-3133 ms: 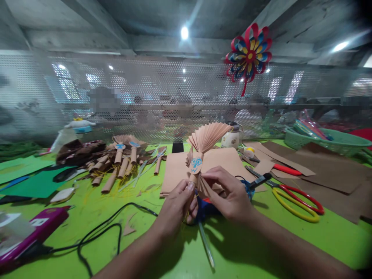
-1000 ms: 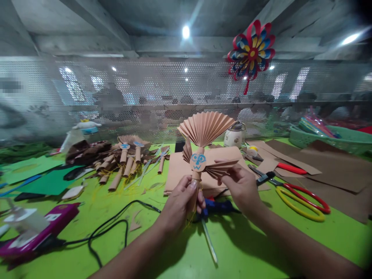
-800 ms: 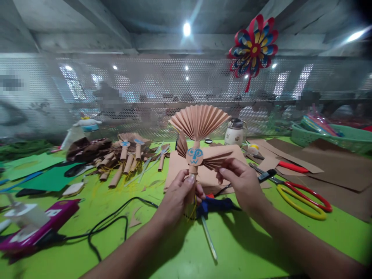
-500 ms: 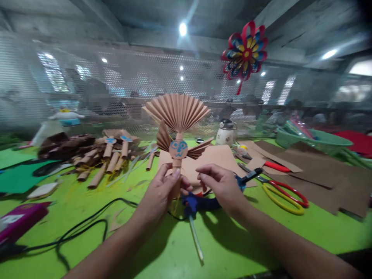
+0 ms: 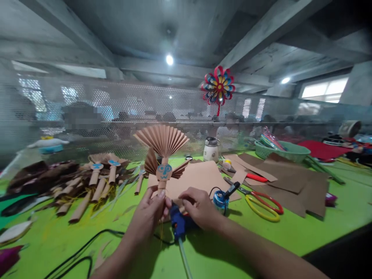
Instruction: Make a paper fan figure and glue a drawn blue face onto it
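Observation:
A brown paper figure with a blue-drawn face, a pleated fan on top and pleated side wings stands upright at the centre. My left hand is wrapped round its tube body. To the right, my right hand has its fingers curled close together, near a blue glue gun; whether it holds anything is hidden. The glue gun lies on the green table with a pale glue stick pointing toward me. Behind both hands lies a tan paper sheet.
Similar paper figures lie in a pile at the left. Red-and-yellow scissors, a blue tape roll and brown sheets are at the right. A white bottle and green basket stand behind.
The view has tilted up and turned right, so everything sits lower and further left. My right hand has curled its fingers more; the left still holds the figure.

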A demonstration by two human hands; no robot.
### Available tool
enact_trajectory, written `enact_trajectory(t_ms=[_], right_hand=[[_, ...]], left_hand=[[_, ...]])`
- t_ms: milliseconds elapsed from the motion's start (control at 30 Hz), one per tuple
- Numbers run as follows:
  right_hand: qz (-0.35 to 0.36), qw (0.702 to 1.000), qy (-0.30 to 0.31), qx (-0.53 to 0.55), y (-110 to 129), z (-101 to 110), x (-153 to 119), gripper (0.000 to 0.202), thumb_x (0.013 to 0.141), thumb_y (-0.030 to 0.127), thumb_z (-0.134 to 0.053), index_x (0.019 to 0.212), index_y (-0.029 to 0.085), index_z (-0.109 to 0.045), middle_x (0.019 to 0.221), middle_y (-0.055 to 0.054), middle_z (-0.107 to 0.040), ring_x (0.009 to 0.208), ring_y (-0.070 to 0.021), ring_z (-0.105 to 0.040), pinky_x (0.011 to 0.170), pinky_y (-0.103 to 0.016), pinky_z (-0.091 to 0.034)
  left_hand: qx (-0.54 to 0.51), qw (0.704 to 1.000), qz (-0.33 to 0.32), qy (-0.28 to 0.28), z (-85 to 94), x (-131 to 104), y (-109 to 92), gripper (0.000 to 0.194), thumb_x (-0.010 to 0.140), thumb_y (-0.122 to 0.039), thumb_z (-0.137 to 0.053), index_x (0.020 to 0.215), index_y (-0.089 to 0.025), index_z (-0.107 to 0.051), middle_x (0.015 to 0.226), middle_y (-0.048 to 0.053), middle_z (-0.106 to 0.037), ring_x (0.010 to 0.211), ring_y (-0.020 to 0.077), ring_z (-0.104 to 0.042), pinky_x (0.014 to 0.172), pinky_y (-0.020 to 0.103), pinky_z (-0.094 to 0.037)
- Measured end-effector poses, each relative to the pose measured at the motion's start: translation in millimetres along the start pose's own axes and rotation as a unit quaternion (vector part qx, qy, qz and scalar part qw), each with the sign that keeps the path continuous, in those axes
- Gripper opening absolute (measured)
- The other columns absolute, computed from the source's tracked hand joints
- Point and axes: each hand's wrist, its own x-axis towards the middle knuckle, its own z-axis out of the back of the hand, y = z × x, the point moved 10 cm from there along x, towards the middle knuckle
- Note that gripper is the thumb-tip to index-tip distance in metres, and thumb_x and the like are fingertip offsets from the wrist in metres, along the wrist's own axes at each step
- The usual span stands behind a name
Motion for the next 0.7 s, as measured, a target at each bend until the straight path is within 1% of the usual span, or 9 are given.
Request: enact_trajectory(t_ms=[67,133,200,267,367,467,567,633,700], right_hand=[[-0.003,1.000,-0.002,-0.003,-3,-1,0,0.015,0.082,0.011,-0.055,0.082,0.016,-0.070,0.075,-0.003,-0.067,0.070,-0.0138,-0.060,0.066,-0.024,-0.045],[-0.009,1.000,-0.007,-0.004,-7,-2,1,0.015,0.082,0.011,-0.055,0.084,0.016,-0.070,0.077,-0.004,-0.068,0.072,-0.0147,-0.061,0.067,-0.024,-0.045],[-0.015,1.000,-0.012,-0.004,-10,-1,1,0.017,0.081,0.011,-0.055,0.086,0.016,-0.070,0.080,-0.005,-0.069,0.075,-0.0156,-0.062,0.069,-0.025,-0.046],[-0.019,1.000,-0.015,-0.004,-13,-1,1,0.019,0.080,0.008,-0.054,0.087,0.017,-0.070,0.082,-0.005,-0.070,0.077,-0.0162,-0.063,0.072,-0.026,-0.046],[-0.019,1.000,-0.020,-0.007,-15,1,2,0.022,0.079,0.006,-0.052,0.087,0.016,-0.069,0.083,-0.005,-0.070,0.079,-0.0171,-0.063,0.073,-0.027,-0.047],[-0.013,1.000,-0.025,-0.008,-11,2,3,0.022,0.080,0.007,-0.050,0.088,0.016,-0.069,0.083,-0.006,-0.070,0.079,-0.0173,-0.064,0.073,-0.027,-0.048],[-0.002,1.000,-0.015,-0.001,-2,-3,3,0.021,0.081,0.010,-0.051,0.089,0.016,-0.070,0.084,-0.006,-0.071,0.079,-0.0170,-0.065,0.075,-0.026,-0.049],[0.008,1.000,0.004,0.003,4,-9,1,0.022,0.079,0.009,-0.052,0.088,0.017,-0.070,0.084,-0.005,-0.072,0.079,-0.0168,-0.065,0.076,-0.026,-0.049],[0.014,1.000,0.020,0.002,8,-14,-1,0.023,0.077,0.008,-0.052,0.088,0.017,-0.071,0.084,-0.005,-0.073,0.078,-0.0171,-0.066,0.075,-0.025,-0.049]], left_hand=[[-0.004,1.000,0.005,-0.008,3.0,2,6,0.042,0.071,-0.048,-0.072,0.094,-0.021,-0.047,0.061,-0.003,-0.060,0.046,0.0092,-0.047,0.044,0.017,-0.035],[-0.014,1.000,-0.011,-0.017,6.0,5,9,0.039,0.073,-0.048,-0.069,0.092,-0.020,-0.049,0.059,-0.002,-0.059,0.046,0.0093,-0.046,0.045,0.018,-0.035],[-0.007,1.000,0.016,-0.001,3.6,7,22,0.043,0.067,-0.046,-0.074,0.093,-0.018,-0.053,0.055,-0.003,-0.056,0.045,0.0105,-0.045,0.045,0.020,-0.034],[-0.001,0.999,0.036,-0.001,3.4,8,30,0.042,0.062,-0.042,-0.077,0.088,-0.016,-0.057,0.053,-0.002,-0.053,0.046,0.0118,-0.046,0.044,0.021,-0.032],[-0.010,0.998,0.055,-0.008,2.9,8,36,0.035,0.062,-0.039,-0.075,0.082,-0.017,-0.059,0.055,-0.002,-0.052,0.047,0.0129,-0.048,0.045,0.022,-0.034],[-0.007,0.997,0.077,-0.027,5.0,9,40,0.036,0.059,-0.043,-0.071,0.082,-0.017,-0.061,0.054,-0.001,-0.051,0.048,0.0155,-0.049,0.045,0.025,-0.036],[0.017,0.996,0.071,-0.054,11.0,8,33,0.037,0.059,-0.047,-0.067,0.080,-0.017,-0.061,0.053,0.000,-0.051,0.050,0.0176,-0.050,0.046,0.026,-0.038],[0.030,0.996,0.038,-0.075,16.1,6,19,0.034,0.063,-0.043,-0.066,0.084,-0.017,-0.062,0.060,0.000,-0.053,0.055,0.0169,-0.051,0.051,0.026,-0.040],[0.037,0.995,0.017,-0.094,20.2,3,6,0.031,0.063,-0.040,-0.067,0.085,-0.019,-0.062,0.061,-0.001,-0.054,0.056,0.0166,-0.050,0.052,0.025,-0.039]])
